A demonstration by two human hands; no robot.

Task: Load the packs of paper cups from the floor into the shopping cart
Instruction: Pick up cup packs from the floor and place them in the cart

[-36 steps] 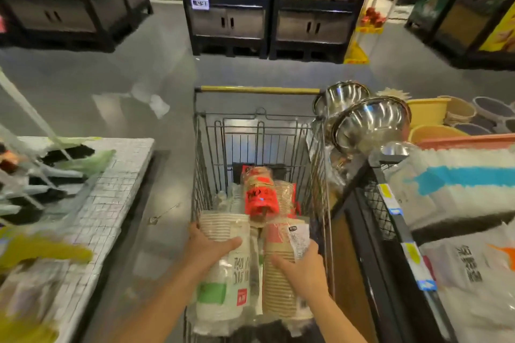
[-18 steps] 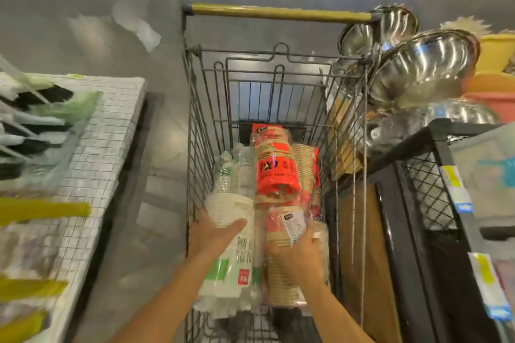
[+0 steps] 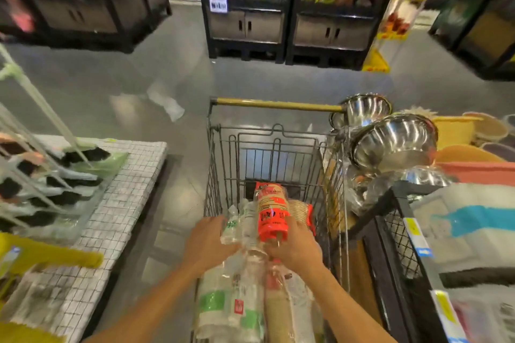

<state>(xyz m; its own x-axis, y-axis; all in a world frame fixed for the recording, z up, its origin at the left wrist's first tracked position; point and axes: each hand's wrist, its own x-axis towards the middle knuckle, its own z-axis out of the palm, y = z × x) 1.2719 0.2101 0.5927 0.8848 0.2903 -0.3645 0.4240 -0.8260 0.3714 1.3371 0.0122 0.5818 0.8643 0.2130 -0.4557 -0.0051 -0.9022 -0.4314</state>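
Far left there is a display table [image 3: 133,189] under a grid-printed cover, with packaged goods racked on it, too blurred to name. Next to it stands the wire shopping cart [image 3: 216,175], its yellow handle bar [image 3: 278,104] at the far end.

All the cup packs I can see are already in the basket. I count five, though blur makes the count unsure:
- a white pack with green labels [image 3: 223,306] nearest
- a clear pack [image 3: 239,217] beyond it
- a red-labelled pack [image 3: 271,214] propped up in the middle
- a brown ribbed pack [image 3: 300,211] just behind that one
- a brown pack [image 3: 278,312] at the near right

The left hand [image 3: 207,242] wraps the clear pack, thumb across the top. The right hand [image 3: 295,248] is curled around the lower end of the red-labelled pack.

Two large steel bowls [image 3: 395,142] lean against the cart's right side, with smaller ones below them. A black mesh shelf [image 3: 390,231] crowds the same side.
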